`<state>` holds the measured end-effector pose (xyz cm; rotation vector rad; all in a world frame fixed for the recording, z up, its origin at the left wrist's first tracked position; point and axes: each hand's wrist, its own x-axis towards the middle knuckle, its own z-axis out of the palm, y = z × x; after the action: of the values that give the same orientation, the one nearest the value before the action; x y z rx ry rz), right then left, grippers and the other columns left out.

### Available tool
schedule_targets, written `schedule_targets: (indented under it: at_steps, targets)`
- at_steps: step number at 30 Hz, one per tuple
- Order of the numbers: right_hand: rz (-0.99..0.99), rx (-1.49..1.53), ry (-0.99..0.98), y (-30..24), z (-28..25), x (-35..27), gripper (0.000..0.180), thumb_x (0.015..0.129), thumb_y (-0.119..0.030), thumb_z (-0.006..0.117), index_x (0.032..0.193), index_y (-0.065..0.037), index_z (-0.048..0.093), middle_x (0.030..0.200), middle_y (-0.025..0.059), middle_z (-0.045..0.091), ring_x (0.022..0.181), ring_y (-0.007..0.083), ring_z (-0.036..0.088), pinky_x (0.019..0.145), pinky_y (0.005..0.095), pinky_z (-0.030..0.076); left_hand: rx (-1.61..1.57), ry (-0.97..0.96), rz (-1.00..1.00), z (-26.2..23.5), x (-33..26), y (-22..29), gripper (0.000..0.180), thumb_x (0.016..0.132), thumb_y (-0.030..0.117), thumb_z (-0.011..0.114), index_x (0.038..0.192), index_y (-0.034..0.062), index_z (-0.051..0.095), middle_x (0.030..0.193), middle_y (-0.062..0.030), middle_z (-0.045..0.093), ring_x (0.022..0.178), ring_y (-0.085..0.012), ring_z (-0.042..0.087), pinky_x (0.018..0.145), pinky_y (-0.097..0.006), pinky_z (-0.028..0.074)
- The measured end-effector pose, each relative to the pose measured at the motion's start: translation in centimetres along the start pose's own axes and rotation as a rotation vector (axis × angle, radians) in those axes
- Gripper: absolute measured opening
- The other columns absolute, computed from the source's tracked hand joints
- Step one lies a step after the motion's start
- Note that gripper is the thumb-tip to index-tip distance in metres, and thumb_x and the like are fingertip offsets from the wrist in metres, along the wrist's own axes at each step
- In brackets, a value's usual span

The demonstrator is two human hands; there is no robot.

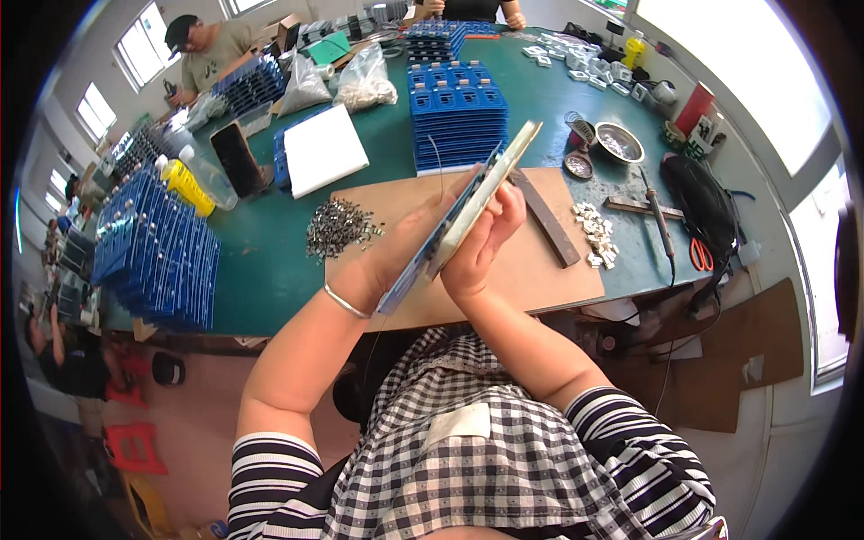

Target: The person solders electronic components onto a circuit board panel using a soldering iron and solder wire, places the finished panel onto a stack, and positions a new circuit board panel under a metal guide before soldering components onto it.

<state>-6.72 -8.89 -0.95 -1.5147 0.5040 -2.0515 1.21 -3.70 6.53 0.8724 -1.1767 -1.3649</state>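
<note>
A flat blue tray with a pale board pressed against it (486, 184) stands on edge above a brown board (540, 265) on the green table. My left hand (400, 247) supports the blue side from the left; a silver bangle circles that wrist. My right hand (481, 247) grips the pale side from the right, thumb up along it. A heap of small grey metal parts (337, 227) lies just left of my left hand. Small white parts (596, 234) and a dark flat bar (546, 219) rest on the board to the right.
Stacks of blue trays (457, 117) rise behind the board, and more (157, 247) at the left edge. A white sheet (324, 148), yellow bottle (187, 186), metal bowl (619, 142), soldering iron (659, 216), orange scissors (700, 254) and black bag (700, 202) lie around. Other people work at the far end.
</note>
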Motion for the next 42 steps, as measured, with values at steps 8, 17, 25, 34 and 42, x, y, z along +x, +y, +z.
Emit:
schedule_targets:
  at_steps: [8,17,25,34,42]
  targets:
    - [0.504,0.647,0.019,1.6,-7.8,-4.9,0.055,0.104,-0.038,0.042,0.147,-0.011,0.023,0.15,0.017,0.027,0.14,0.0306,0.031,0.115,0.048,0.028,0.755,-0.136,0.218,3.2,-0.4,-3.3,0.056,0.108,0.041,0.033,0.154,0.0094,0.035,0.159,-0.0127,0.034,0.147,-0.0315,0.03,0.121,-0.041,0.02]
    - [1.127,0.016,-0.551,-9.9,-22.4,-1.4,0.051,0.095,-0.002,0.053,0.142,0.0,0.032,0.137,0.0156,0.048,0.121,0.0211,0.056,0.098,0.033,0.051,1.358,-0.291,0.093,7.6,-3.4,-6.1,0.042,0.104,0.043,0.041,0.145,0.0445,0.047,0.164,-0.0116,0.022,0.146,-0.0517,0.018,0.11,-0.075,0.005]
    - [1.783,0.42,-0.375,-8.6,-18.5,0.9,0.028,0.094,-0.007,0.049,0.12,0.0,0.053,0.098,0.0128,0.067,0.076,0.0185,0.064,0.073,0.0306,0.053,1.629,-0.281,0.175,3.6,-2.1,-7.9,0.044,0.098,0.042,0.053,0.142,0.049,0.049,0.161,-0.0053,0.031,0.145,-0.0477,0.023,0.108,-0.078,0.011]
    - [1.848,0.422,-0.42,-8.5,-18.8,2.2,0.034,0.099,-0.014,0.049,0.128,0.004,0.049,0.12,0.0164,0.062,0.104,0.0269,0.065,0.094,0.0382,0.052,1.628,-0.254,0.167,1.2,-0.7,-7.9,0.043,0.098,0.041,0.055,0.14,0.0498,0.05,0.161,-0.0034,0.031,0.146,-0.0454,0.023,0.11,-0.075,0.01]
    - [0.31,-0.668,-1.289,-4.5,-18.7,9.7,0.042,0.086,-0.011,0.071,0.127,-0.008,0.063,0.112,0.0112,0.069,0.101,0.0241,0.065,0.09,0.0381,0.051,1.624,-0.239,0.215,1.2,-0.7,-8.1,0.044,0.098,0.04,0.055,0.14,0.0503,0.05,0.148,-0.0062,0.037,0.141,-0.0382,0.027,0.109,-0.076,0.013]
